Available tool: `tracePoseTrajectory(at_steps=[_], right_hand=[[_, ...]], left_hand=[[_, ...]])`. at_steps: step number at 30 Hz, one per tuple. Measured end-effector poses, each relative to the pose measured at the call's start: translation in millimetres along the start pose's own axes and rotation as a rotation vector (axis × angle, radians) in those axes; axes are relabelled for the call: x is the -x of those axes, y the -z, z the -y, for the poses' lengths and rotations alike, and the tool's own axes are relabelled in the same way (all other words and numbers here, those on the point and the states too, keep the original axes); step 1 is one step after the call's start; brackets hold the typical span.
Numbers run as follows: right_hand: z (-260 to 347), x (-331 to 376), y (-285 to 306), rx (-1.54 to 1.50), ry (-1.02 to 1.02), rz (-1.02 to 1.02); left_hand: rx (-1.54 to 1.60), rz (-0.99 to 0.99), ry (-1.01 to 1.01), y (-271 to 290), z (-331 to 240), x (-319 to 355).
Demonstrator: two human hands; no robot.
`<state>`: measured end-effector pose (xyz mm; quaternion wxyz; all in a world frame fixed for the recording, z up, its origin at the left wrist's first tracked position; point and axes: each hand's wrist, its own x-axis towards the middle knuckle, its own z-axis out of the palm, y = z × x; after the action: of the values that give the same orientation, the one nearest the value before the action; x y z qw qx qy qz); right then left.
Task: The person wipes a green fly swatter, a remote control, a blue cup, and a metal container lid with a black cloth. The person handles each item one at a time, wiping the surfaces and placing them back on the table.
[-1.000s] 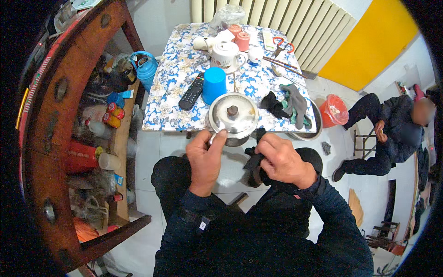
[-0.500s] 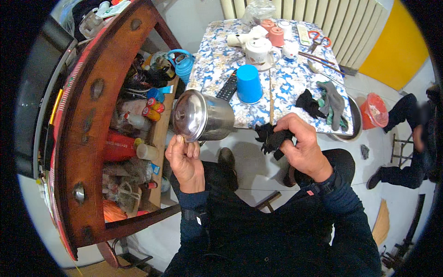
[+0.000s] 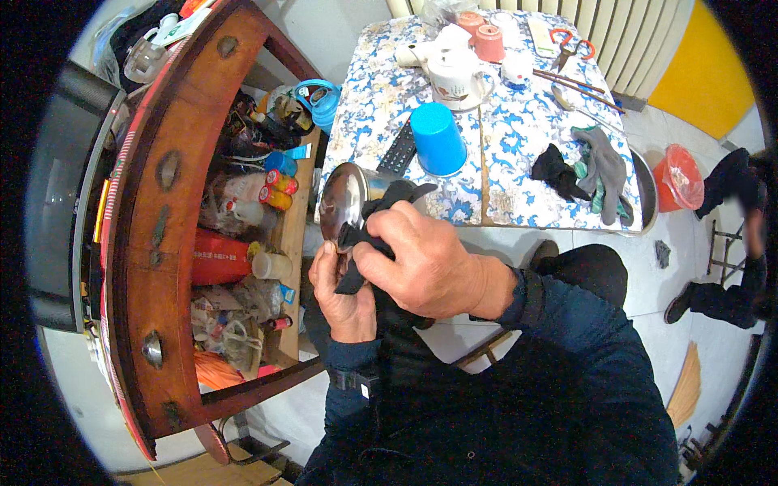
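My left hand (image 3: 347, 309) is closed on the lower rim of a shiny stainless steel pot (image 3: 337, 198), which lies tilted on its side in the air, its rounded end facing left. In my right hand (image 3: 429, 261) is a crumpled black cloth (image 3: 399, 194), pressed against the pot's rim close to my left fingers. Hand and cloth hide much of the pot's body. Just beyond, an upturned blue plastic cup (image 3: 438, 139) stands on the table beside a black remote control (image 3: 399, 152).
The patterned table (image 3: 519, 198) also bears a white teapot (image 3: 455, 77), pinkish cups (image 3: 489, 43), scissors (image 3: 566, 55), grey gloves (image 3: 601, 166) and another black cloth (image 3: 555, 170). A wooden cabinet (image 3: 134, 267) with cluttered shelves stands left. A red bin (image 3: 679, 180) and a seated person (image 3: 737, 267) are right.
My right hand has moved left with the black cloth, from the table's front edge onto the pot. The view has shifted slightly; my left hand still holds the pot.
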<state>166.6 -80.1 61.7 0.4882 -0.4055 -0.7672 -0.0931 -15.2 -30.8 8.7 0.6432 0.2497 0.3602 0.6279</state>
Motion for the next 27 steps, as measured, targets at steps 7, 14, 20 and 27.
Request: tracePoseTrajectory(at_steps=[7,14,20,27], right_hand=[[-4.8,20.0,-16.0,0.090,0.063,0.191],[5.5,17.0,-25.8,0.014,0.088,0.058],[2.3,22.2,-21.1,0.004,-0.015,0.159],[-28.1,13.9,-10.5,-0.030,-0.195,-0.113]], left_hand=[[-0.174,0.180,-0.030,-9.5,-13.7,0.3],[-0.065,-0.001,0.083,-9.8,0.7,5.9],[-0.052,0.323,0.030,-1.2,-10.7,-3.7],[0.013,0.209,0.054,-4.9,-3.5,0.3]])
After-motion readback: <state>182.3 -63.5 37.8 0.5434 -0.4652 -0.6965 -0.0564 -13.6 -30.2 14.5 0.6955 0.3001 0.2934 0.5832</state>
